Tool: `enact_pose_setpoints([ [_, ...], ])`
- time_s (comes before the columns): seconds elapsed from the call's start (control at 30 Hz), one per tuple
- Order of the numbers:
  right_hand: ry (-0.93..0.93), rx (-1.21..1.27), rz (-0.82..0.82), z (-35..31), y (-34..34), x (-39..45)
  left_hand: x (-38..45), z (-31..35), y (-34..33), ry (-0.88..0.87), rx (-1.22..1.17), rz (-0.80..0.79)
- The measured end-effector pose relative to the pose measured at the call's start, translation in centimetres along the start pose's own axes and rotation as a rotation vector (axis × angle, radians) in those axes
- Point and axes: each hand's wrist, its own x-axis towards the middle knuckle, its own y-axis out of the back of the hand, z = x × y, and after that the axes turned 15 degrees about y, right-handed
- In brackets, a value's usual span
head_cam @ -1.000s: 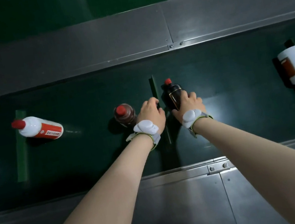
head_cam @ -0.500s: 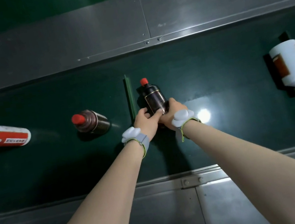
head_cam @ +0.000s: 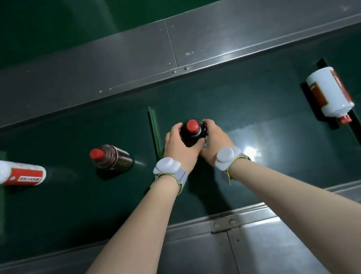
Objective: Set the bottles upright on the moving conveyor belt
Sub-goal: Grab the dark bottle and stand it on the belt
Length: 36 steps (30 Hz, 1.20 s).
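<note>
Hands both wrapped round dark red-capped bottle (head_cam: 193,134), left hand (head_cam: 176,148), right hand (head_cam: 215,141), mid conveyor belt (head_cam: 266,179), standing it up; next: release cleanly, then reach right for white bottle (head_cam: 330,93) lying flat

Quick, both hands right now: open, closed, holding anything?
Left hand: closed on the dark bottle.
Right hand: closed on the same dark bottle.

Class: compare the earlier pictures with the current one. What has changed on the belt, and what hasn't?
The dark bottle, lying before, now stands up, cap towards the camera, held by the left hand and right hand. The white bottle still lies flat, and the brown bottle still stands.
</note>
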Motion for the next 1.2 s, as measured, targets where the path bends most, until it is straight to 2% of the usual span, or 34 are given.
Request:
enact_pose_setpoints([
  [0.4,-0.009,-0.039,0.059,-3.9,3.0,-6.0,-7.8,2.1,3.3,-0.220,0.069,0.030],
  [0.73,-0.022,-0.159,0.096,-5.8,7.8,-13.5,-15.0,3.9,3.7,-0.242,0.119,-0.018],
  [1.0,-0.067,-0.256,0.056,1.6,13.2,-13.3,-14.5,6.2,-1.7,-0.246,0.200,-0.049],
  [1.2,-0.171,-0.287,-0.006,11.1,19.5,-10.8,-12.3,11.0,-11.3,-0.184,0.263,-0.089],
])
